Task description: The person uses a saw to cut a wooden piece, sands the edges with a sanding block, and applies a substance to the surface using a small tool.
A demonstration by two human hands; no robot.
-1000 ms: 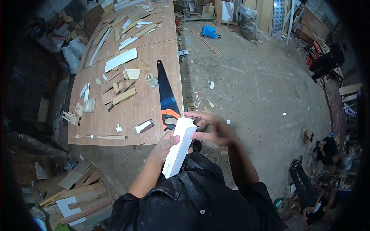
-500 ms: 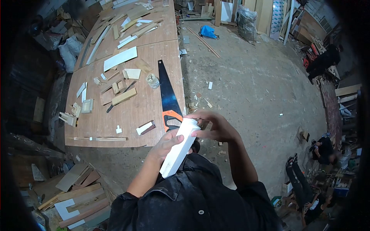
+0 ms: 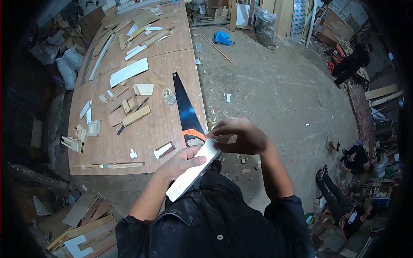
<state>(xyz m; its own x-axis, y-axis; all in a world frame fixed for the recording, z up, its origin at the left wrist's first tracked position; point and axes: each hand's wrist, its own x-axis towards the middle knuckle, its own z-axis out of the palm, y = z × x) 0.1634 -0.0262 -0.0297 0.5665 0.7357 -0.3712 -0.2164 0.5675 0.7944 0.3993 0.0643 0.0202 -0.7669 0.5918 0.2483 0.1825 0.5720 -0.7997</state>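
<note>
A long white wooden block (image 3: 192,173) is held slantwise in front of my chest, its lower end against my dark shirt. My left hand (image 3: 183,163) is closed around its middle, thumb lying across the top face. At the far end, my right hand (image 3: 241,136) is bent over the block, with fingertips and thumb pinching its end; part of the grip is hidden and slightly blurred. Just beyond the hands, a handsaw (image 3: 186,109) with an orange and black handle lies on the wooden table (image 3: 129,170) near its right edge.
On the table are a glass jar (image 3: 168,96), a white board (image 3: 129,72), several wood offcuts and a small brown-and-white piece (image 3: 164,149). Scrap boards (image 3: 88,223) are piled at lower left. Several people are at the right, and a blue bag (image 3: 223,38) lies on the floor.
The block's lower end has swung to the left and it lies more slanted. My right hand has shifted slightly right, its fingers more raised and arched at the block's end. My view has shifted a little.
</note>
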